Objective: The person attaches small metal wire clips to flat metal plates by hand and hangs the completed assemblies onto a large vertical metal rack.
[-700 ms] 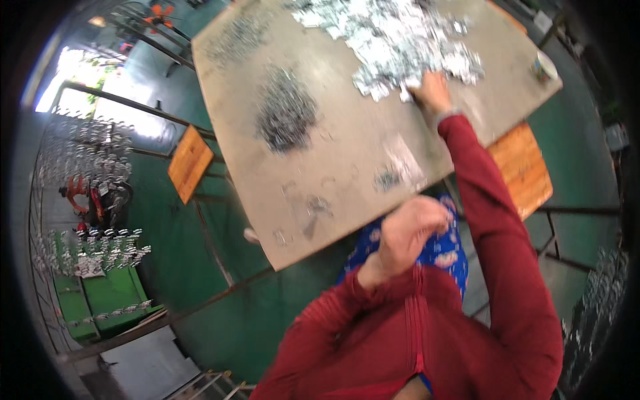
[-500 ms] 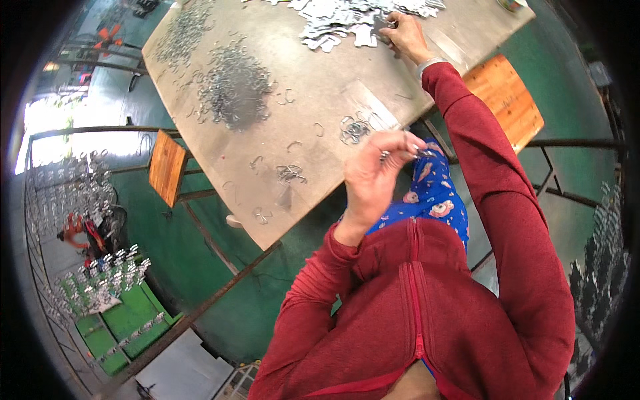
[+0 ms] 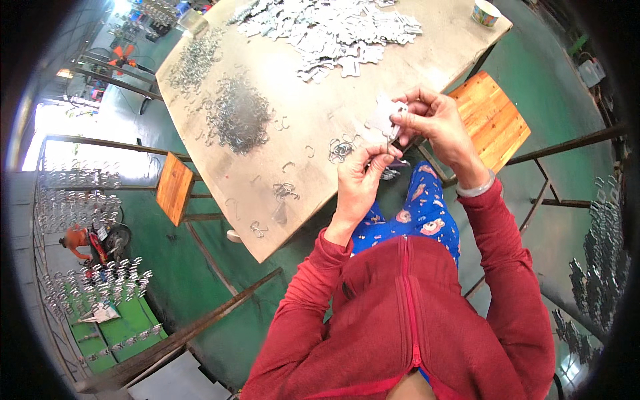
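Over the table's near right edge my two hands are close together. My right hand (image 3: 445, 130) is closed on a flat silver metal plate (image 3: 383, 117) with a cut-out outline, pinched between thumb and fingers. Beside and just below it, my left hand (image 3: 358, 190) is closed in a pinch at the plate's lower end. A thin wire hook seems to be between those fingertips, though it is mostly hidden. Some shiny metal pieces (image 3: 392, 172) show just under the fingers; whether they hang from the hook I cannot tell. A small cluster of wire hooks (image 3: 341, 151) lies left of my hands.
On the brown-topped table (image 3: 303, 120) lie a heap of silver plates (image 3: 347, 40), a heap of wire hooks (image 3: 237, 119) and a few strays. A paper cup (image 3: 486, 13) stands at the far right corner. Wooden stools (image 3: 492, 120) flank the table; racks of hanging metal parts (image 3: 100, 283) stand left.
My right hand has come back from the plate heap toward my left hand, bringing a plate. The left hand stays low, still pinching. The view has shifted slightly.
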`<move>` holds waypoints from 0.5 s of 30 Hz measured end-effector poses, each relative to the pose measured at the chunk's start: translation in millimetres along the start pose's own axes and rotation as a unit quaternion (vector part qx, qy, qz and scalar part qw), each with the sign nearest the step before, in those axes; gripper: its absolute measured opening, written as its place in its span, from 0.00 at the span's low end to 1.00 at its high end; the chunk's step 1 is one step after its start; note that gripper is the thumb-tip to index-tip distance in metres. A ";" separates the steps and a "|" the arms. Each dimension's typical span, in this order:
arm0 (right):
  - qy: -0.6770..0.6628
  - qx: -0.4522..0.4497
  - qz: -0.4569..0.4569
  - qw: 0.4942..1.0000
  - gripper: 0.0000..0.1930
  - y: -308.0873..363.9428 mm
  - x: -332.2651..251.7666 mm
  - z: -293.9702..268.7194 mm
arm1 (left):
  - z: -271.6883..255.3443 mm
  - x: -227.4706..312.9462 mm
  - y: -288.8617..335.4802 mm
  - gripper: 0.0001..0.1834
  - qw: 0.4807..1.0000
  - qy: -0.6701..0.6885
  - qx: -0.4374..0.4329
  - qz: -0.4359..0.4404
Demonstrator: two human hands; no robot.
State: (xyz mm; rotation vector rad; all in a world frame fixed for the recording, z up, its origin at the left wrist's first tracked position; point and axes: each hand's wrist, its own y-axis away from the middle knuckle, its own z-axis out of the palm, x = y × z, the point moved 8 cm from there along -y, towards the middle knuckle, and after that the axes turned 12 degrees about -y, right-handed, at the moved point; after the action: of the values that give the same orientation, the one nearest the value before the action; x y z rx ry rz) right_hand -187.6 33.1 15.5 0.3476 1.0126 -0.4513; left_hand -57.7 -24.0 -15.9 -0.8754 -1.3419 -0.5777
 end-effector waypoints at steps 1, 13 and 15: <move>0.012 0.006 -0.010 1.000 0.14 1.2 -2.7 -0.8 | 1.3 0.3 -0.6 0.04 1.000 -0.014 0.005 0.004; 0.188 0.057 -0.109 0.974 0.10 23.2 -36.5 13.3 | 4.0 23.9 -4.6 0.03 0.982 -0.173 0.033 0.067; 0.195 0.041 -0.137 0.970 0.09 29.4 -29.9 25.6 | -7.2 19.2 2.2 0.06 0.978 -0.192 0.040 0.076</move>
State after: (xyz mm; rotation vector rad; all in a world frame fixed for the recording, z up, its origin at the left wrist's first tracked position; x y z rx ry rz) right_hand -167.3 52.0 56.1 0.3806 1.4381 -0.6918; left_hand -48.6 -26.3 2.5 -1.0479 -1.6143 -0.2379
